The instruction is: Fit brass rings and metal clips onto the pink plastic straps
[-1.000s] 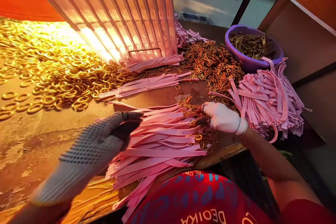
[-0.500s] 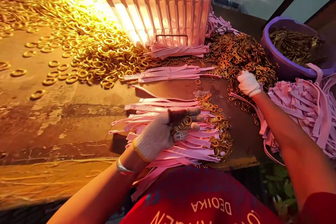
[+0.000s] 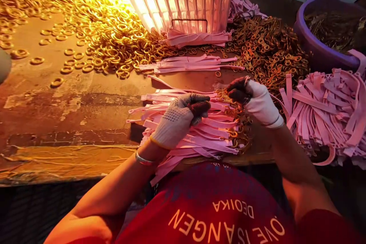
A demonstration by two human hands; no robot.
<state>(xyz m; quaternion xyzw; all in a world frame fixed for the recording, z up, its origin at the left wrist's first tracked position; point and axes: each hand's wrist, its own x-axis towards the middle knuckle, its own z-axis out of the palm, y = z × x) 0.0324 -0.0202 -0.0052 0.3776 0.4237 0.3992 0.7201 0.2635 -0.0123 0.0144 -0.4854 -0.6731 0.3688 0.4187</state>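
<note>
My left hand (image 3: pixel 181 116), in a pale dotted glove with dark fingertips, is closed over the pink straps (image 3: pixel 160 114). The gold metal rings seen in its palm earlier are hidden behind the curled fingers. My right hand (image 3: pixel 253 97), also gloved, pinches its dark thumb and fingers together to the right of the left hand. What it pinches is too small to make out. Below it, gold rings and metal fittings (image 3: pixel 236 133) cluster at the right ends of the laid-out straps.
Loose gold rings (image 3: pixel 114 45) cover the back left, beside a ribbed, lit plastic crate (image 3: pixel 183 0). Dark metal clasps (image 3: pixel 271 49) are heaped back right, near a purple tub (image 3: pixel 303 26). A pile of pink straps (image 3: pixel 323 110) lies at the right; strap bundles (image 3: pixel 188 64) lie before the crate.
My right hand has come from the clasp heap toward my left hand, fingers pinched. My left hand has turned over and its fingers have closed, hiding the rings. The view has shifted slightly.
</note>
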